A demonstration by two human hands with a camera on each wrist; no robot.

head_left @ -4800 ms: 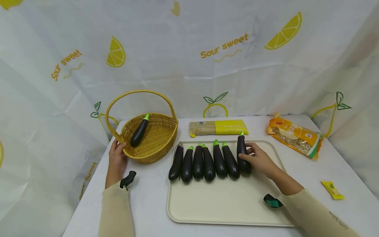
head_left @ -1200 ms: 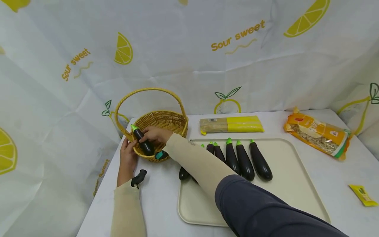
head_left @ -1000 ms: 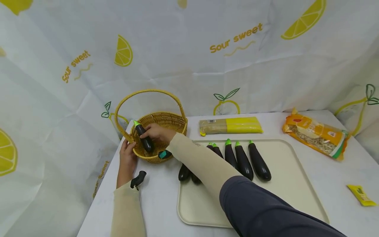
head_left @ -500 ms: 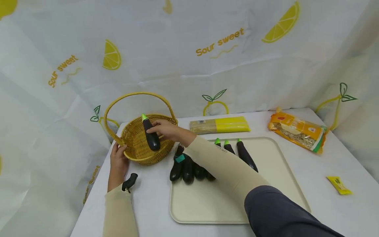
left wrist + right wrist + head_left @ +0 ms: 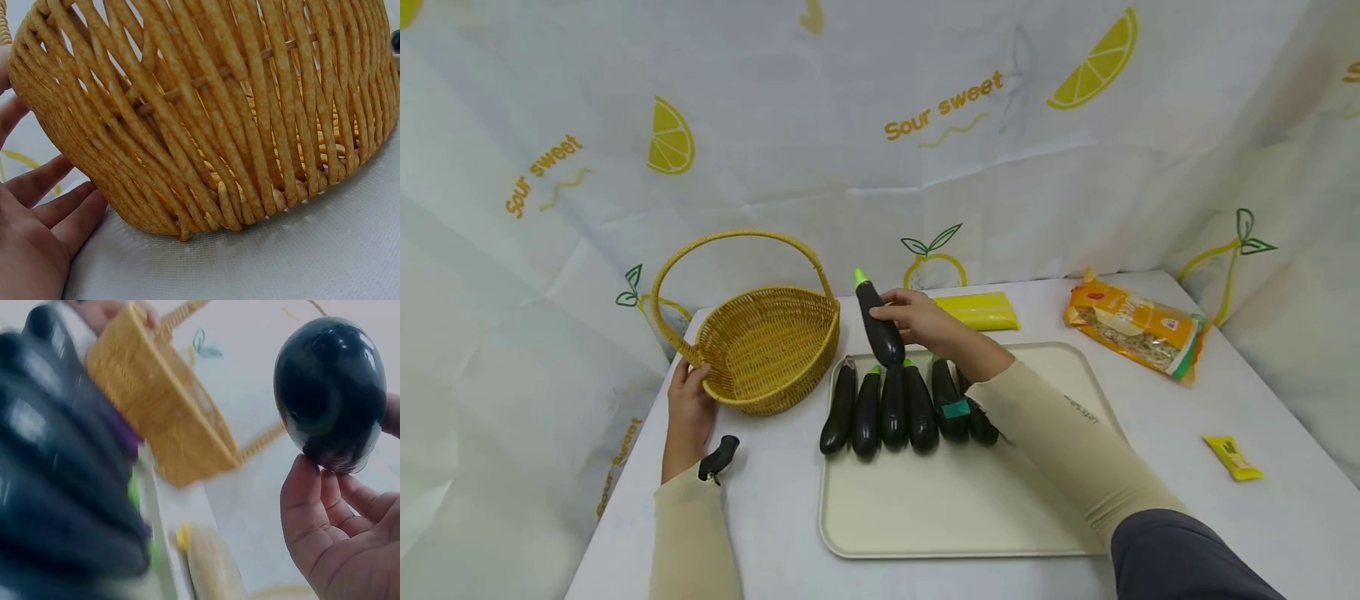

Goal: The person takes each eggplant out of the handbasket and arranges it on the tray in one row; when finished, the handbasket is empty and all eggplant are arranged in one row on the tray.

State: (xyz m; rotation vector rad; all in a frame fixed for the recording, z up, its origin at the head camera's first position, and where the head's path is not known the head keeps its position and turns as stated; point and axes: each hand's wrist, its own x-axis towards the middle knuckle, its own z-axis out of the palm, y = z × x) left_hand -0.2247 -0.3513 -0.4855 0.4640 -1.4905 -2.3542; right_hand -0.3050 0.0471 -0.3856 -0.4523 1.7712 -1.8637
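At frame centre the right hand (image 5: 917, 321) grips a dark eggplant (image 5: 878, 327) in the air above the eggplant row (image 5: 902, 404) on the cream tray (image 5: 955, 517), best lowered gently into a free spot, while the left hand (image 5: 688, 404), fingers relaxed, steadies the empty wicker basket (image 5: 767, 346) at left

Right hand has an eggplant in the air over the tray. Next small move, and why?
Probably lower the eggplant into the open tray space right of the row. The right hand grips it, green tip up, above that row, and the basket, steadied by the left hand, looks empty.
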